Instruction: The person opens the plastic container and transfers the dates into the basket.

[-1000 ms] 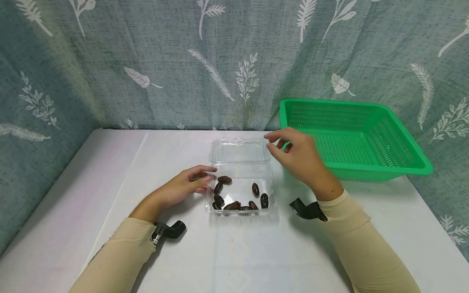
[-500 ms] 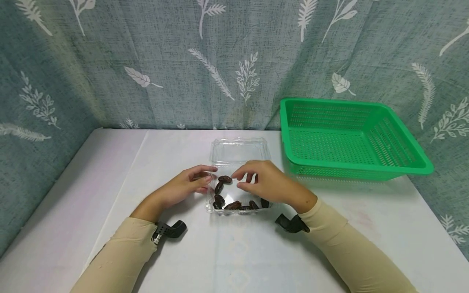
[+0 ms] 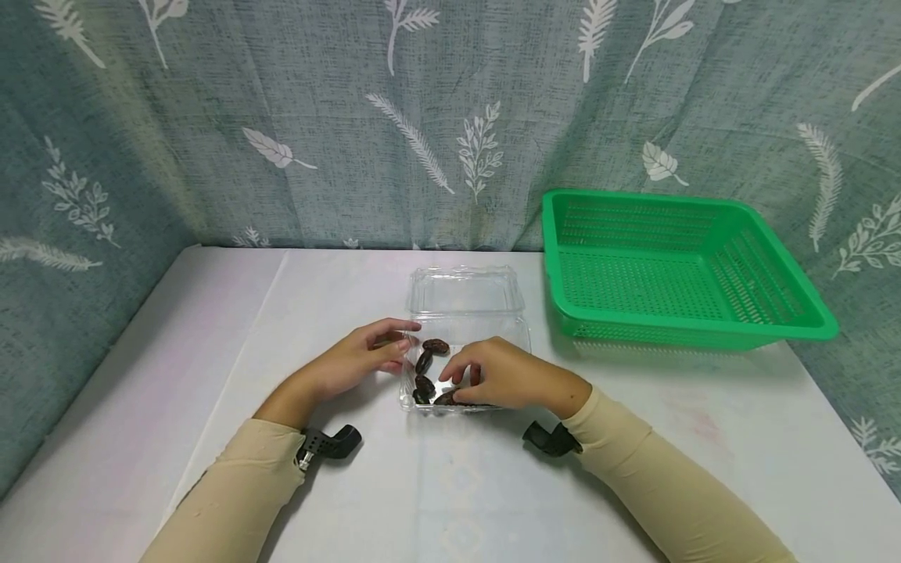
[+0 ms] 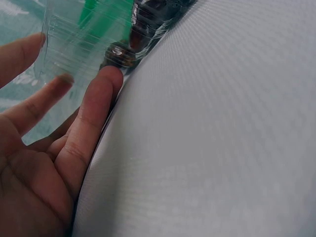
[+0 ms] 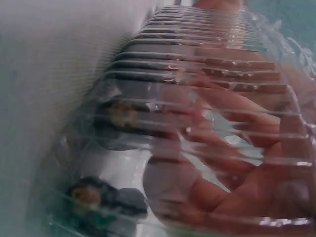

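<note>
A clear plastic clamshell box (image 3: 519,332) stands on the table with its lid (image 3: 464,292) folded back. Dark brown dates (image 3: 436,346) lie inside, several along the left and front walls. At the box's left wall rests my left hand (image 3: 355,358), fingers extended; the left wrist view has a fingertip beside a date (image 4: 118,55) seen through the plastic. My right hand (image 3: 505,375) reaches into the box with bent fingers and thumb apart, fingertips close to a front date (image 3: 446,399). Through the ribbed wall, the right wrist view shows dates (image 5: 121,116) beside that hand, blurred.
A green perforated basket (image 3: 693,328) stands behind and to the right of the box. White cloth (image 3: 450,500) covers the table. A leaf-patterned curtain (image 3: 338,133) hangs along the back and sides.
My right hand has come from beside the green basket, leftward and down into the box, and now covers the dates on its right side. My left hand has stayed at the box's left wall.
</note>
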`<control>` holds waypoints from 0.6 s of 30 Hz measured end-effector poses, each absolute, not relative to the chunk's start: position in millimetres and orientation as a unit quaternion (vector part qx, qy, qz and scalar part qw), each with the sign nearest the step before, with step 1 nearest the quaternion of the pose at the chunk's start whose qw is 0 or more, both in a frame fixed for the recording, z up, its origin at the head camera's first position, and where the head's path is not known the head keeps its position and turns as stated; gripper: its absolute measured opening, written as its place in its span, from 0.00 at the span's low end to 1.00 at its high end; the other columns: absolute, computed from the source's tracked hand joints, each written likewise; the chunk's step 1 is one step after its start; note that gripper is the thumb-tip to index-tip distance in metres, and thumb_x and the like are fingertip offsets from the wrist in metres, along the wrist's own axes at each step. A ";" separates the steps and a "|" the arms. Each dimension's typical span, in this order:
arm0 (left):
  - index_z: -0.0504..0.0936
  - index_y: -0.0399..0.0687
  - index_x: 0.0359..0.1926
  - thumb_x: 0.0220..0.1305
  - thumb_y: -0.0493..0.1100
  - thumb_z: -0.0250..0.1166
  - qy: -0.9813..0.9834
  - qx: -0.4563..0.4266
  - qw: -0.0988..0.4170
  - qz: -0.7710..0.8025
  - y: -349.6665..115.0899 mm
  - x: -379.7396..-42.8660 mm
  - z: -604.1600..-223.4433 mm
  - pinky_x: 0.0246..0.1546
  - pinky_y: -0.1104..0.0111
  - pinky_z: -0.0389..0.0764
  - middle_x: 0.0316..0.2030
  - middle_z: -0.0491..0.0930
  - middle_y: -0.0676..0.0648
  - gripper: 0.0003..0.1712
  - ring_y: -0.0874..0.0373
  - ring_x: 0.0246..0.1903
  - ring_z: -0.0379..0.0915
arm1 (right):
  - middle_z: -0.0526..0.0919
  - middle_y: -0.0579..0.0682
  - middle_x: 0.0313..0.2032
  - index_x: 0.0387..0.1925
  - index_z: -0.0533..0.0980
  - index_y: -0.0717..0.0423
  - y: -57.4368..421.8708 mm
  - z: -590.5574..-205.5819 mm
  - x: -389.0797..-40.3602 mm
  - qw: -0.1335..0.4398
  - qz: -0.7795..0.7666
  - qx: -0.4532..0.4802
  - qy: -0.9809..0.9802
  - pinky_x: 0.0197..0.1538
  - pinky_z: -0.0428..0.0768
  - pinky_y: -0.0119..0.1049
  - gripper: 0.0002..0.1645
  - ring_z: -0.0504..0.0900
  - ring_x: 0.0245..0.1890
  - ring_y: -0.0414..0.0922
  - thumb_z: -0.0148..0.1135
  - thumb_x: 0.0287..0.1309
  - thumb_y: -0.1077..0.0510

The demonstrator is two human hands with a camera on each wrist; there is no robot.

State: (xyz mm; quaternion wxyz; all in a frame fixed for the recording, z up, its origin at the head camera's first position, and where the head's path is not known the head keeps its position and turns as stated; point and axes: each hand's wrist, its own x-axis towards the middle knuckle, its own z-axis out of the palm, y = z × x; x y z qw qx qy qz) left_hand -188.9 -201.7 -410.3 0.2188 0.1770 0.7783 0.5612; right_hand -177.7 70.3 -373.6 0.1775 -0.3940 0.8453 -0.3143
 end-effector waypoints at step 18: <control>0.66 0.40 0.71 0.76 0.47 0.56 0.776 0.173 0.219 0.565 -199.9 -189.8 -409.9 0.54 0.63 0.83 0.64 0.72 0.32 0.28 0.48 0.53 0.80 | 0.86 0.43 0.32 0.40 0.87 0.53 68.9 -376.6 -176.6 0.159 -0.249 -0.404 0.866 0.35 0.75 0.24 0.10 0.75 0.28 0.32 0.72 0.55 0.62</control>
